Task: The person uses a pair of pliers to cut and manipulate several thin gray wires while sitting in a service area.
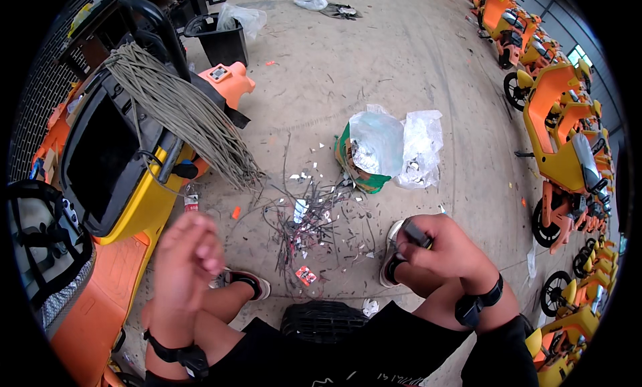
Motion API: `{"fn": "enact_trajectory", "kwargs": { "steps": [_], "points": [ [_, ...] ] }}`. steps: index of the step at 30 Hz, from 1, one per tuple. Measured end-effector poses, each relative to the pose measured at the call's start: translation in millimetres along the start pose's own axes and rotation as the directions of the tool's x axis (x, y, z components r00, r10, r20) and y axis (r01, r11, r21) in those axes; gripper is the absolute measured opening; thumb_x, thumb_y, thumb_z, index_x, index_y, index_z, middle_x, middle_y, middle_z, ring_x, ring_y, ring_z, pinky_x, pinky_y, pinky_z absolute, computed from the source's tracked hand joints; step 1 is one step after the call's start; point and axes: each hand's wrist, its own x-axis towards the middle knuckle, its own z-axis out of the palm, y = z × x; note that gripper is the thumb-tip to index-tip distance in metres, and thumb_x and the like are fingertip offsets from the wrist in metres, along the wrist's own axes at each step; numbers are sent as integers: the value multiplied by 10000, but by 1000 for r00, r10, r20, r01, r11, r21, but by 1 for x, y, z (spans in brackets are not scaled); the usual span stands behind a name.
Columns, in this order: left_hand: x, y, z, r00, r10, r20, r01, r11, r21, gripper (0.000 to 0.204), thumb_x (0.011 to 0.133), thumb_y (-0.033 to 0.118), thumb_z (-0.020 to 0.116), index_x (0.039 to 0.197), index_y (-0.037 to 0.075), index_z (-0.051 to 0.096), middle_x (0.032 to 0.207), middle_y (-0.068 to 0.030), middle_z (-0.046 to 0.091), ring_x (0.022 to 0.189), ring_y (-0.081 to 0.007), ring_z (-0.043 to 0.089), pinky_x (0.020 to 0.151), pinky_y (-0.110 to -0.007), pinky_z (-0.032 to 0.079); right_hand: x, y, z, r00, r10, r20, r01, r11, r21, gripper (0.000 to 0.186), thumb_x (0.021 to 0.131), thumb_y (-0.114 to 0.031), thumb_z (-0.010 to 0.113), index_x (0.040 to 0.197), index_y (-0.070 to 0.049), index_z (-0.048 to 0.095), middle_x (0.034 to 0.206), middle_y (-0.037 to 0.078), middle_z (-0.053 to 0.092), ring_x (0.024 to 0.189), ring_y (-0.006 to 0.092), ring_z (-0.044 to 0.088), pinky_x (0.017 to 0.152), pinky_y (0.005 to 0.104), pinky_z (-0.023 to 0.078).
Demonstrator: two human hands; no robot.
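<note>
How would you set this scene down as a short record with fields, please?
Left hand: raised, curled; whether it holds anything is unclear
Right hand: gripping a small dark piece
Left side: wire bundle draped over a yellow-orange scooter
Floor ahead: wire offcuts and paper scraps
Beyond: open sack beside plastic sheet
Far left: black bin
Right side: parked scooters

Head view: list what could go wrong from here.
The small dark object in the right hand could slip and get lost among the wire scraps on the floor. Those scraps, lying between the shoes, might snag a foot. The grey cable bundle draped over the yellow scooter could slide off.
</note>
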Motion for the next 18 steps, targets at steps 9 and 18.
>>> {"fn": "enact_trajectory", "kwargs": {
  "steps": [9,18],
  "points": [
    [-9,-65,52,886,-333,323,263,934,242,202,1044,193,441,1060,21,546,995,-105,657,874,-188,662,757,-306,532,5,-4,27,907,-308,287,360,921,-147,265,728,-92,715,961,5,635,850,123,628,780,310,629,690,376,511],
    [-6,-77,76,759,-550,347,400,816,417,189,1048,210,434,1039,42,519,837,-55,600,702,-109,583,592,-244,469,8,-8,36,888,-373,270,441,858,-265,308,692,-42,738,982,-20,639,862,108,630,784,289,640,688,339,521]
  ]
}}
